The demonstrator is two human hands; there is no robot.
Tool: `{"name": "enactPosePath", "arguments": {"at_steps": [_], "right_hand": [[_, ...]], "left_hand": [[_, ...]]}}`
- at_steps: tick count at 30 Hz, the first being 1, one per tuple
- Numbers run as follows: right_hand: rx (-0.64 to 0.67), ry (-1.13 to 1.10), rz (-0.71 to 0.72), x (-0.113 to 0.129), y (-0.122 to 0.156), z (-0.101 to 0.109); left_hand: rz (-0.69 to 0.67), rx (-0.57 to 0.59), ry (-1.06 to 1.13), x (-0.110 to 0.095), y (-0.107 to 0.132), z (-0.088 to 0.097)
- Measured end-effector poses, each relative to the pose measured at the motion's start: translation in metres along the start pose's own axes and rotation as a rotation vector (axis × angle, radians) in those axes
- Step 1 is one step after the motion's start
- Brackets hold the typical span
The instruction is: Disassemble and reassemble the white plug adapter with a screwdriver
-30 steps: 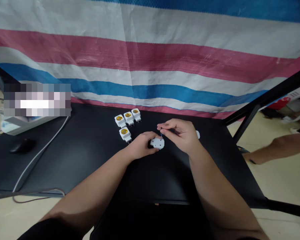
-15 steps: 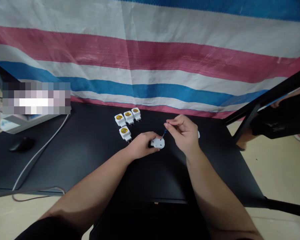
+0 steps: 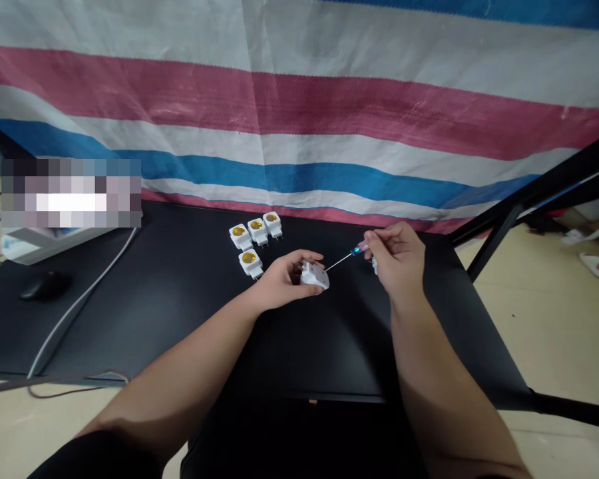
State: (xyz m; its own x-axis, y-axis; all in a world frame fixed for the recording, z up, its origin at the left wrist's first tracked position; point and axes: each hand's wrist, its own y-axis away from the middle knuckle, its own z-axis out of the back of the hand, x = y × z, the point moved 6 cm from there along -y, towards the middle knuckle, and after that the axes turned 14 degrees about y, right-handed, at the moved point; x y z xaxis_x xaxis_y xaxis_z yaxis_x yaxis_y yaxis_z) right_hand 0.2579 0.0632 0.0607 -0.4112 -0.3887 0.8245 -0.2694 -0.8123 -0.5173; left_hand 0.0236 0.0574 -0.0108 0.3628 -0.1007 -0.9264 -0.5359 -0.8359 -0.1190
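Note:
Between the thumb and fingers of my left hand is a white plug-in night light, tilted so that its back with small dark holes faces right. My right hand grips a screwdriver with a translucent handle, blue near the shaft. Its thin metal shaft points down to the left, and the tip is at or very near the night light's back; contact is hard to tell. A small white piece shows partly behind my right hand. Several similar white plug-in units with round yellow faces lie beyond my left hand.
The black table carries a black mouse and a pale cable on the left, near a white device, partly blurred out. A striped sheet hangs behind. A black metal frame bar stands at right.
My left hand has tilted the night light up from lying flatter. My right hand has moved right, and the screwdriver now leans lower with more of it showing. The person at right has moved away.

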Motion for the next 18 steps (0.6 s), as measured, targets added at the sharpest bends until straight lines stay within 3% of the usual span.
{"name": "enactPosePath", "arguments": {"at_steps": [4,7,10,14,18], "right_hand": [[0.015,0.176,0.038,0.002,0.002,0.009],[0.164,0.362,0.173,0.013,0.005,0.004],[0.367,0.373,0.236,0.016,0.012,-0.005],[0.529,0.366,0.158,0.006,0.020,-0.013],[0.571,0.344,0.079,0.002,0.022,-0.017]], "left_hand": [[-0.036,-0.079,0.131,-0.008,-0.002,0.005],[-0.004,-0.164,0.236,-0.011,-0.003,0.007],[0.062,-0.210,0.322,-0.008,-0.003,0.007],[0.089,-0.277,0.457,-0.005,-0.002,0.011],[0.086,-0.322,0.482,-0.007,-0.002,0.013]]}}
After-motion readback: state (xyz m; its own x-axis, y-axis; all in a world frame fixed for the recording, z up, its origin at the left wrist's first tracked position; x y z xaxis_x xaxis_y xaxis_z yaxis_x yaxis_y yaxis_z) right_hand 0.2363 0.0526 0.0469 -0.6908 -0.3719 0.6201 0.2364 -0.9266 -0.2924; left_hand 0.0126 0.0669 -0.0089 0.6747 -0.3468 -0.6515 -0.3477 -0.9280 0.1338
